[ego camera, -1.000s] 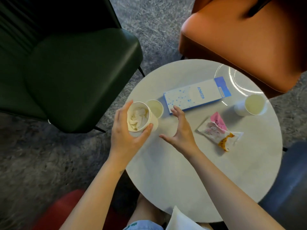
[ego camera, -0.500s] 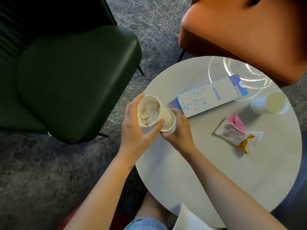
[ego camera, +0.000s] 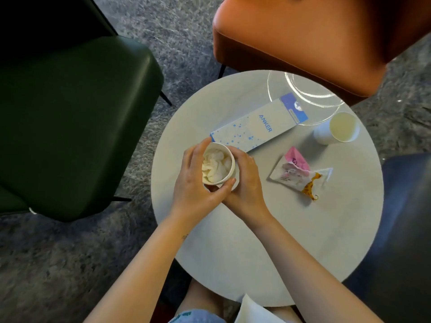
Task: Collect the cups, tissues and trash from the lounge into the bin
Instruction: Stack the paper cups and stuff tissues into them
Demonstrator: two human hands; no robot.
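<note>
My left hand (ego camera: 193, 187) grips a white paper cup (ego camera: 227, 174) stuffed with crumpled tissue (ego camera: 213, 165), held over the left side of the round table (ego camera: 256, 241). My right hand (ego camera: 247, 185) wraps around a second paper cup (ego camera: 236, 177) directly beneath the first; only a sliver of its rim shows. A third empty paper cup (ego camera: 335, 128) stands at the table's right. A torn pink and white snack wrapper (ego camera: 299, 174) lies between that cup and my hands. A white and blue Anker box (ego camera: 258, 124) lies just beyond my hands.
A dark green chair (ego camera: 70, 117) stands left of the table, an orange chair (ego camera: 314, 38) behind it and a dark blue seat (ego camera: 405, 229) at the right. Grey carpet (ego camera: 70, 264) covers the floor. White paper (ego camera: 251, 311) lies on my lap.
My left hand carried the tissue-filled cup rightward over the second cup. My right hand closed around that second cup, and the two cups now sit one inside the other.
</note>
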